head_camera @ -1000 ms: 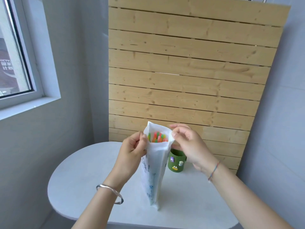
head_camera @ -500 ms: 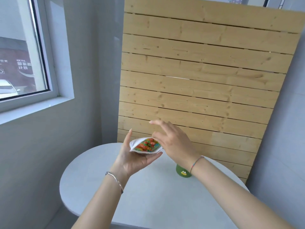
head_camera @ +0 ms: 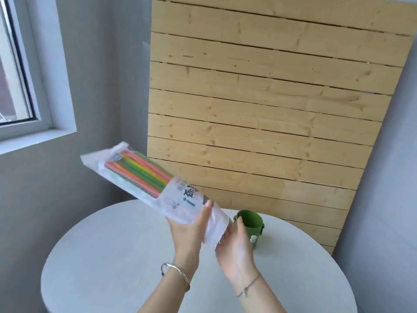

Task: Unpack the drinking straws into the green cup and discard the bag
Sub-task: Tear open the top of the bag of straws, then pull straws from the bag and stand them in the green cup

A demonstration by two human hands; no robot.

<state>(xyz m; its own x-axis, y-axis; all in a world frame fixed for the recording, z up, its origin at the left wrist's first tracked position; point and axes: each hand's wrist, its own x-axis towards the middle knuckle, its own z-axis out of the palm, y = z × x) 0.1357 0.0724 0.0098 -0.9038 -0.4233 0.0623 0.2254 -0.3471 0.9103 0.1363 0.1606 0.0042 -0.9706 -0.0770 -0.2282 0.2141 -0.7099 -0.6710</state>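
A long clear-and-white plastic bag [head_camera: 180, 199] full of orange, green and yellow drinking straws [head_camera: 137, 171] is held tilted above the table, its far end pointing up and left. My left hand [head_camera: 188, 231] grips the bag near its lower end. My right hand [head_camera: 234, 242] is at the bag's open lower end, fingers spread against the plastic; I cannot tell whether it grips. The green cup [head_camera: 251, 224] stands upright on the white table [head_camera: 112, 256] just right of my right hand, its opening showing nothing inside.
A slatted wooden panel [head_camera: 270, 98] leans against the wall behind the table. A window [head_camera: 13, 75] with a sill is at the left. Grey walls close in on both sides. The round table's front edge is near me.
The bag was upright with its open top toward me, both hands at the mouth. It has been tipped over, so the open end now points down and right near the cup.
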